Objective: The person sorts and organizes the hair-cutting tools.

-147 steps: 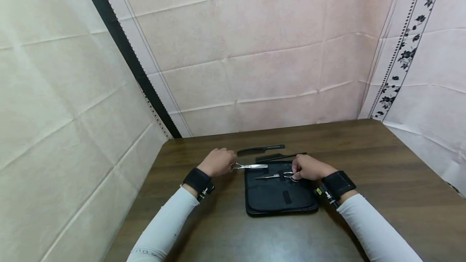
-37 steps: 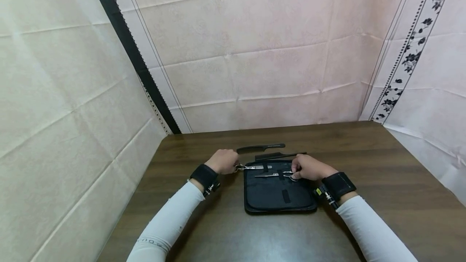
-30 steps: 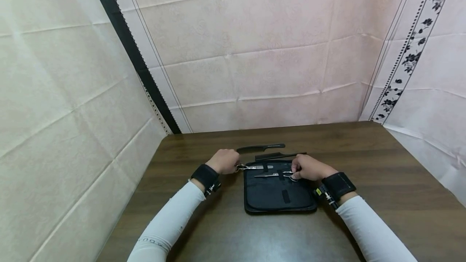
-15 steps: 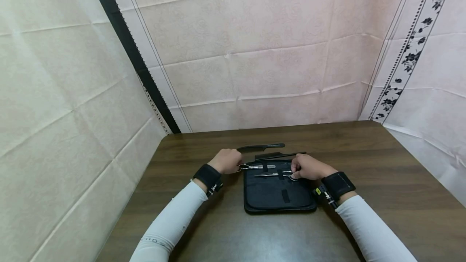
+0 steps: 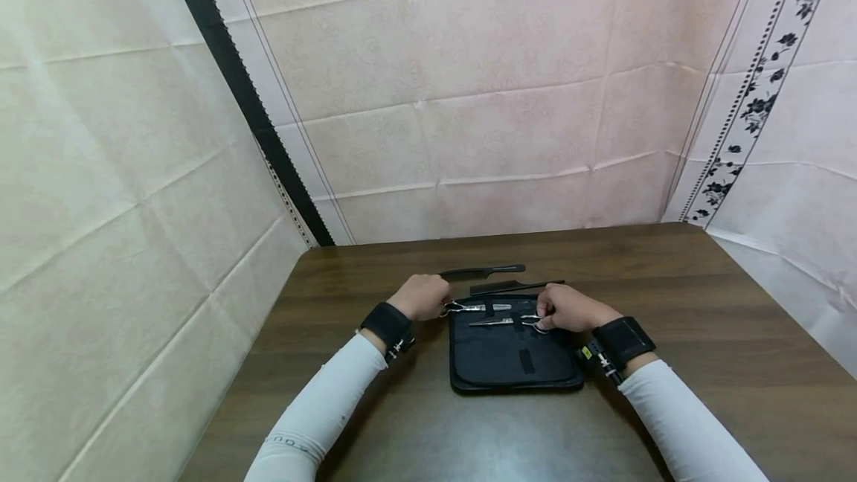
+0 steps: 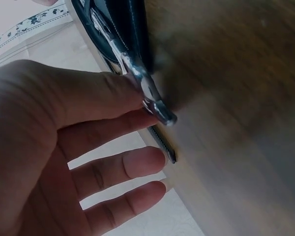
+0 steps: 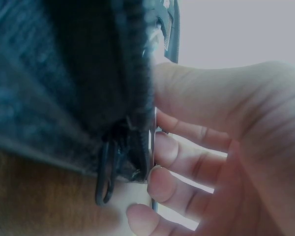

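Note:
A black zip case (image 5: 515, 363) lies opened flat on the table. My left hand (image 5: 422, 297) pinches the handle of silver scissors (image 5: 474, 308) at the case's upper left. Their blades point right and pass through a small black strap (image 5: 488, 306). The left wrist view has the thumb and index finger on the scissors' handle end, other fingers apart from it. Just below, a second pair of scissors (image 5: 492, 323) lies across the case, blades pointing left, under another strap. My right hand (image 5: 569, 309) holds its finger loops between thumb and fingers; its exact grip is partly hidden.
Two black combs lie beyond the case: a handled comb (image 5: 482, 272) and, closer, a comb with a thin tail (image 5: 509, 288). A zip pull (image 7: 105, 177) hangs at the case edge. Cloth walls (image 5: 509, 132) stand behind the wooden table (image 5: 509, 437).
My left hand has moved right, sliding its scissors from the case's left side further through the strap. The right hand has stayed on the second scissors.

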Motion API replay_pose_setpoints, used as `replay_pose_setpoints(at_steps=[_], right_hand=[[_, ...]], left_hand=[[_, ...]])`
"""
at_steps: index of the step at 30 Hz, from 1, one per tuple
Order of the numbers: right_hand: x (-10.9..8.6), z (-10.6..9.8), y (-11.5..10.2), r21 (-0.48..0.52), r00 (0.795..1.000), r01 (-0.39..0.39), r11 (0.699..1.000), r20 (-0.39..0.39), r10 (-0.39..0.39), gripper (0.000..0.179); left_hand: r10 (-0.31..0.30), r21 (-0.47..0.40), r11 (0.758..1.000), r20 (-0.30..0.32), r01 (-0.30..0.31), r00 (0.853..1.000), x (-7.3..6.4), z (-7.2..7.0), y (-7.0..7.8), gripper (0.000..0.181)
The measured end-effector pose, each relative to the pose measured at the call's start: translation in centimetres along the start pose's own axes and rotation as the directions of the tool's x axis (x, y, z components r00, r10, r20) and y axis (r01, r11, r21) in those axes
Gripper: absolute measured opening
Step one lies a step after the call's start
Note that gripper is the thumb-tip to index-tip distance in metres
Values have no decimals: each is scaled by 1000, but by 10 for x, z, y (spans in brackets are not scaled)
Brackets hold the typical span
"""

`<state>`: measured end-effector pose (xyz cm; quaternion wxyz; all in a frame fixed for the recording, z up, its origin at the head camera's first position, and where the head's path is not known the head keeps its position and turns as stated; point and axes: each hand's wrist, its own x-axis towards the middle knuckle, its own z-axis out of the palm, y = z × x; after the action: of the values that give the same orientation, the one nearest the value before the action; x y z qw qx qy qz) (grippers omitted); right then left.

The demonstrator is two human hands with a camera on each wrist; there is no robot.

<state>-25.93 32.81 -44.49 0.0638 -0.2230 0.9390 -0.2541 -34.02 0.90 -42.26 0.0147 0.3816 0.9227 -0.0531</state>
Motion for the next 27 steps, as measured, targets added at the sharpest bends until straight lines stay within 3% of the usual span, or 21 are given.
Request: replay_pose_setpoints(at_steps=[6,27], right_hand=[[1,1,2,8,1000,9,1000,2,-9,21],[0,-1,-2,23,1000,-5,1000,9,5,21]], left_hand=[[32,2,999,-21,-32,999,0,-1,2,10],[97,10,995,-11,-97,995,3,2,3,15]])
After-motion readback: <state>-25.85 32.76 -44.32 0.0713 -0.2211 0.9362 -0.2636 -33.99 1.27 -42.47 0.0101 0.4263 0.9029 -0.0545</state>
